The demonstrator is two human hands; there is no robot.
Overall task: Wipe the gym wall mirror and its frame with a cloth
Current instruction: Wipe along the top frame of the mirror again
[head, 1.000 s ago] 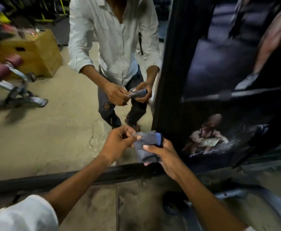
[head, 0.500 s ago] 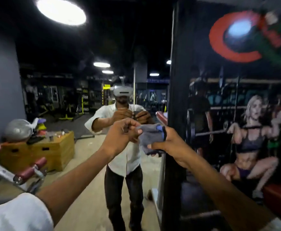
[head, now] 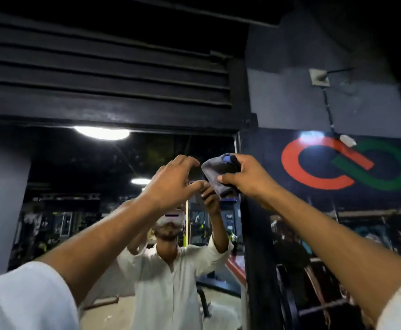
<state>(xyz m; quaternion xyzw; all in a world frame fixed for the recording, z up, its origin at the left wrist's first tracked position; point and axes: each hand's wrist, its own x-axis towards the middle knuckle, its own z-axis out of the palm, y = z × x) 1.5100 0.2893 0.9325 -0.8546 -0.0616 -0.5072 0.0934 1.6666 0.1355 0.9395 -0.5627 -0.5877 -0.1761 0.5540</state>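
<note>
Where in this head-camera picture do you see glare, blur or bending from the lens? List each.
Head view: a lamp reflected in the mirror glares white; another bright spot overlaps the logo; the sleeve bottom left and the cloth in the right hand look soft; the frame widens downward.

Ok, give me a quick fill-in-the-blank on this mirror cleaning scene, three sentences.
1. The grey cloth is gripped by the person's ___ hand.
2. The frame beside the mirror is coloured ___.
3. The painted red loop interlocks with a ___ loop.
Missing words: right; black; green.
</note>
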